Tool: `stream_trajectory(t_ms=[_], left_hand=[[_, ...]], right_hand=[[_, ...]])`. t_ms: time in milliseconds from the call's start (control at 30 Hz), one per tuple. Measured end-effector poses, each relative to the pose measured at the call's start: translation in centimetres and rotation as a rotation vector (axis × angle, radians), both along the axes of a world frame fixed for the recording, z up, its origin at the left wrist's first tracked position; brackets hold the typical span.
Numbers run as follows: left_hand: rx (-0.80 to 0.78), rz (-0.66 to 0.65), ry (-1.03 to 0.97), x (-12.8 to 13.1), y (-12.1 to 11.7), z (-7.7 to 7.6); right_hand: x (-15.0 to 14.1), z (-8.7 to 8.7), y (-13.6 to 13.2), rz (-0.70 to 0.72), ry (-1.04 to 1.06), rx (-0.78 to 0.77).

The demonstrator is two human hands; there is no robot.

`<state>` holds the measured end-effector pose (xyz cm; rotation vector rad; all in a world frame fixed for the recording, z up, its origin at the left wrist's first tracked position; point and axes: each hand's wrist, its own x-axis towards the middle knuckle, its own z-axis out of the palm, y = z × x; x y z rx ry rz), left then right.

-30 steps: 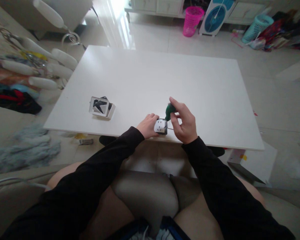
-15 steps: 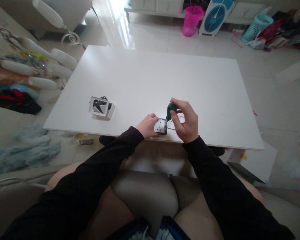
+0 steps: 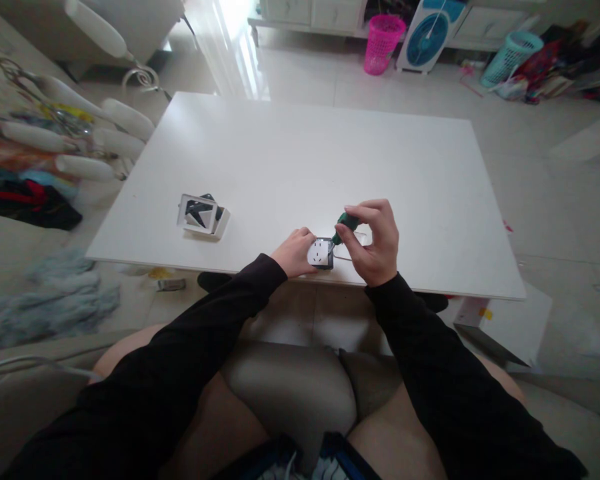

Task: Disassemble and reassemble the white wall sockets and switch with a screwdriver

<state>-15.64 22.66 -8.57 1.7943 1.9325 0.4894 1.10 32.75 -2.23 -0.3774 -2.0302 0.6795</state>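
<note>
Near the table's front edge lies a wall socket (image 3: pixel 319 252) with a white slotted face and a dark border. My left hand (image 3: pixel 296 253) grips it from the left, thumb and fingers at its sides. My right hand (image 3: pixel 377 241) pinches the green handle of a screwdriver (image 3: pixel 345 225). The screwdriver leans, its shaft pointing down and left to the socket's right side; whether the tip touches a screw is too small to tell. A thin pale frame (image 3: pixel 361 239) lies just right of the socket, partly hidden by my right hand.
On the left of the white table (image 3: pixel 300 153) sits a white box (image 3: pixel 222 224) with dark and white pieces, a white frame (image 3: pixel 183 211) resting on it. A metal rack with white padded arms (image 3: pixel 125 117) stands past the left edge. Beyond are a pink basket (image 3: pixel 380 47) and a fan (image 3: pixel 425 37).
The screwdriver has tipped over, its handle moving to the right and a little down. My right fingers have shifted with it. My left hand and the socket have stayed nearly still.
</note>
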Motion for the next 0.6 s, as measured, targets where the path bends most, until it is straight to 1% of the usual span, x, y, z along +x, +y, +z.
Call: stream_trajectory(t_ms=[100, 200, 300, 600], left_hand=[[0.001, 0.002, 0.002, 0.0, 0.0, 0.0], [-0.004, 0.010, 0.010, 0.1, -0.2, -0.1], [-0.005, 0.011, 0.018, 0.3, -0.3, -0.3], [0.013, 0.072, -0.020, 1.3, -0.5, -0.8]], right_hand=[[0.0, 0.0, 0.0, -0.001, -0.004, -0.029], [0.0, -0.1, -0.1, 0.062, -0.012, -0.083], [0.0, -0.1, -0.1, 0.093, -0.001, -0.086], [0.1, -0.3, 0.0, 0.042, 0.015, -0.121]])
